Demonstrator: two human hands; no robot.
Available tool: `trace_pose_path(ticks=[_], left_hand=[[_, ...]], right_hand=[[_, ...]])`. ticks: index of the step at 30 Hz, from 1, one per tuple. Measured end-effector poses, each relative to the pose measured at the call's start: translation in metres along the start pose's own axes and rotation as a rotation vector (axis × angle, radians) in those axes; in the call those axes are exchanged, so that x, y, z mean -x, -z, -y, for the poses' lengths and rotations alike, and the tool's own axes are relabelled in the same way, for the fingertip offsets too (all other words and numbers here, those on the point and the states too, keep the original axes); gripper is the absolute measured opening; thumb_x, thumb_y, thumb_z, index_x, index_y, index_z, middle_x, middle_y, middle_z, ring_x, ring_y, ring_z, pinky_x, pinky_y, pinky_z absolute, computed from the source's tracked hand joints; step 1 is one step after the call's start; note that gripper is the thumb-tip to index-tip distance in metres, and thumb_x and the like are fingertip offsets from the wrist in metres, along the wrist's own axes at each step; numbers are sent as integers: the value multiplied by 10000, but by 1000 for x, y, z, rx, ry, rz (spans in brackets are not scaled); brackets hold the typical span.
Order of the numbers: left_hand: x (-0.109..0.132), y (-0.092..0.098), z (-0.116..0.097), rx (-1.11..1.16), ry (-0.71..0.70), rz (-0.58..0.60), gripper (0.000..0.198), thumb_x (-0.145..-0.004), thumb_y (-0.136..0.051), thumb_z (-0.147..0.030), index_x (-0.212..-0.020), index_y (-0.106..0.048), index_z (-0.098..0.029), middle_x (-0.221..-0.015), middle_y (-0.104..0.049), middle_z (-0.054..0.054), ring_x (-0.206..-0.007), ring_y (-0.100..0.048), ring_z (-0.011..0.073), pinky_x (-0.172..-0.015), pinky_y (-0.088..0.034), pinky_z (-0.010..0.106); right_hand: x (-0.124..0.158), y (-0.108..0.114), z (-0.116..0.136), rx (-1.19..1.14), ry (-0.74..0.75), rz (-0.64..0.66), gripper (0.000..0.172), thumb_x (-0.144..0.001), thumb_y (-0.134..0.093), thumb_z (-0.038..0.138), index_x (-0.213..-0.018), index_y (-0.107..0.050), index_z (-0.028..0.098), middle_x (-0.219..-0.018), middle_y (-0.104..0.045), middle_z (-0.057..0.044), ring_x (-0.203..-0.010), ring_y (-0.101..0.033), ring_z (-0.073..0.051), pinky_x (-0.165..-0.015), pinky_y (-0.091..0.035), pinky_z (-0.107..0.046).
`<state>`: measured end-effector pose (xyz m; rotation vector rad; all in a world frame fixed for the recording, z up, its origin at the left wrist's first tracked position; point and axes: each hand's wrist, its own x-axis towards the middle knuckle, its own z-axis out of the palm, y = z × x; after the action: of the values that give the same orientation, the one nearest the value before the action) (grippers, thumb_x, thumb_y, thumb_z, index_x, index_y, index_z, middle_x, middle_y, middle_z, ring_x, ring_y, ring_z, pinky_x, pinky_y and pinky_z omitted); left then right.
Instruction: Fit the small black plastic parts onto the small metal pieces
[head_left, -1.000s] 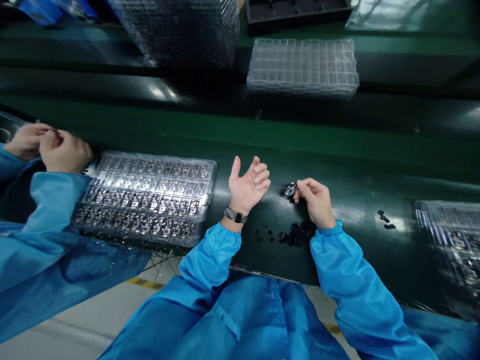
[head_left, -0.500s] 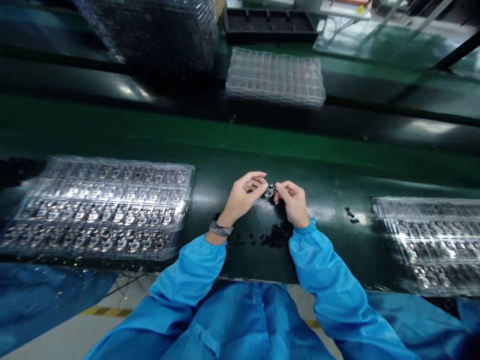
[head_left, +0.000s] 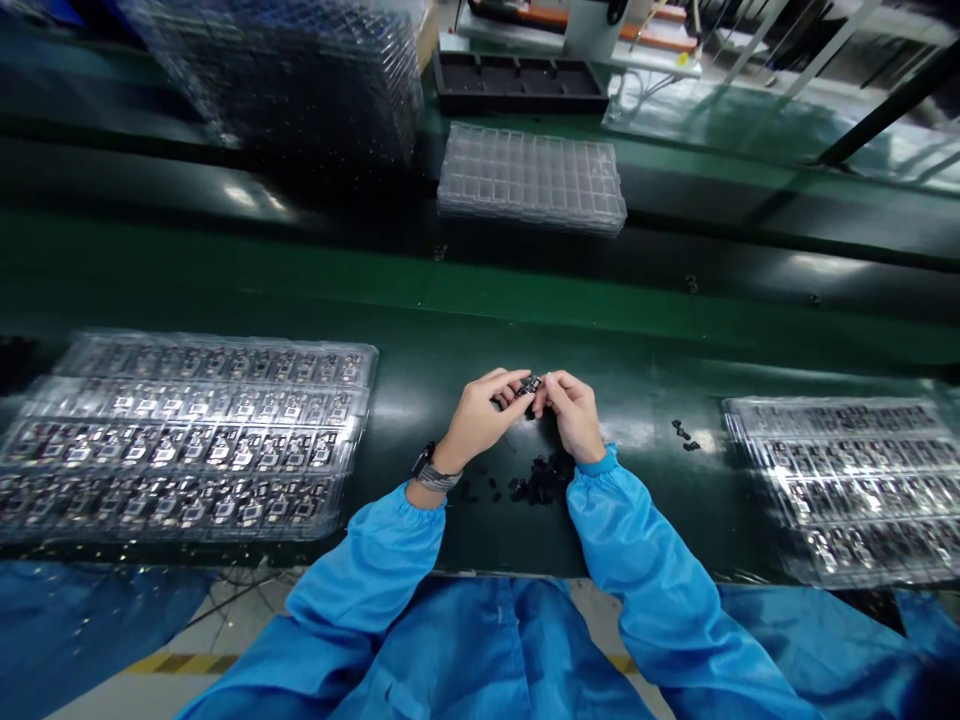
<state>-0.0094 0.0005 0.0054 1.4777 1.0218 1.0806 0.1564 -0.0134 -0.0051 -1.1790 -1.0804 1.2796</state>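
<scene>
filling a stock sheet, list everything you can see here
belt: 1, dark green, across the near side
small part: 1, dark, held above belt centre
heap of bits: 1, black, on belt, near centre
loose bits: few, black, right of heap
left tray: 1, clear with dark parts, near left
right tray: 1, clear with dark parts, near right
empty tray: 1, clear, far centre
tray stack: 1, clear, far left
black tray: 1, black, behind empty tray
wristband: 1, dark, left wrist
left hand: 1, blue sleeve, grip on small part
right hand: 1, blue sleeve, grip on small part
</scene>
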Motion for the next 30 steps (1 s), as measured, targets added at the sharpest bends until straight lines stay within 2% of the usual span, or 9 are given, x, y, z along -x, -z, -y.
trace_pose_path(ticks=[4, 8, 12, 15, 19, 22, 25, 27, 30], left_hand=[[0, 2, -6, 97, 79, 70, 319, -868, -718, -275, -1155, -753, -140, -908, -687, 48, -735, -655, 127, -693, -524, 245], [0, 4, -9, 225, 155, 159, 371, -878, -717, -319, -1185, -736, -111, -840, -722, 55, -687, -658, 134, -694, -545, 269], [-1, 5, -15, 229, 173, 152, 368, -860, -741, -335, -1152, -747, -112, -827, -734, 68, -669, -654, 151, -695, -558, 305], [0, 15, -30, 213, 165, 119, 305, -877, -732, -330, -1135, -762, -169, -876, -747, 79, -684, -665, 182, -708, -566, 357], [27, 45, -65, 221, 172, -86, 276, -877, -747, -336, -1124, -759, -214, -953, -771, 100, -710, -707, 219, -730, -594, 412], [73, 74, -92, 105, 211, -209, 312, -840, -785, -386, -1089, -767, -198, -933, -789, 115, -699, -738, 244, -723, -626, 434], [118, 114, -113, -116, 280, -302, 366, -808, -800, -431, -1073, -779, -179, -922, -799, 108, -715, -754, 244, -737, -631, 407], [136, 144, -120, -310, 301, -449, 410, -798, -794, -468, -1069, -773, -161, -913, -803, 107, -746, -758, 250, -745, -617, 384], [141, 181, -115, -615, 339, -594, 486, -807, -753, -518, -1102, -749, -131, -806, -794, 94, -771, -757, 262, -756, -583, 356]], right_hand=[[1, -1, 4, 9, 45, 5, 357, -919, -683, 549, -792, -643, 218, -597, -613, 26, -521, -548, -126, -576, -474, -273], [2, -5, 9, 55, 74, -22, 417, -937, -639, 582, -735, -622, 217, -589, -592, 19, -529, -543, -133, -571, -472, -281], [8, -8, 14, 127, 94, -47, 426, -903, -674, 606, -745, -642, 211, -584, -594, 12, -541, -544, -142, -565, -471, -281], [11, -8, 14, 140, 110, -83, 446, -938, -618, 617, -769, -667, 208, -581, -597, 2, -538, -544, -150, -556, -471, -286], [6, -5, 4, 125, 99, -71, 442, -926, -640, 610, -760, -679, 203, -569, -602, -6, -515, -548, -153, -536, -470, -289], [3, -4, -4, 135, 90, -74, 422, -891, -690, 599, -753, -683, 201, -562, -605, -10, -509, -554, -155, -524, -476, -289], [1, -3, -8, 137, 93, -76, 424, -874, -705, 603, -756, -689, 196, -566, -615, -18, -505, -563, -160, -510, -485, -288], [1, -4, -8, 132, 94, -68, 446, -860, -707, 623, -744, -686, 193, -561, -616, -24, -501, -570, -163, -499, -489, -287], [1, -5, -8, 135, 89, -59, 471, -851, -700, 645, -737, -685, 188, -554, -616, -27, -499, -575, -164, -493, -492, -282]])
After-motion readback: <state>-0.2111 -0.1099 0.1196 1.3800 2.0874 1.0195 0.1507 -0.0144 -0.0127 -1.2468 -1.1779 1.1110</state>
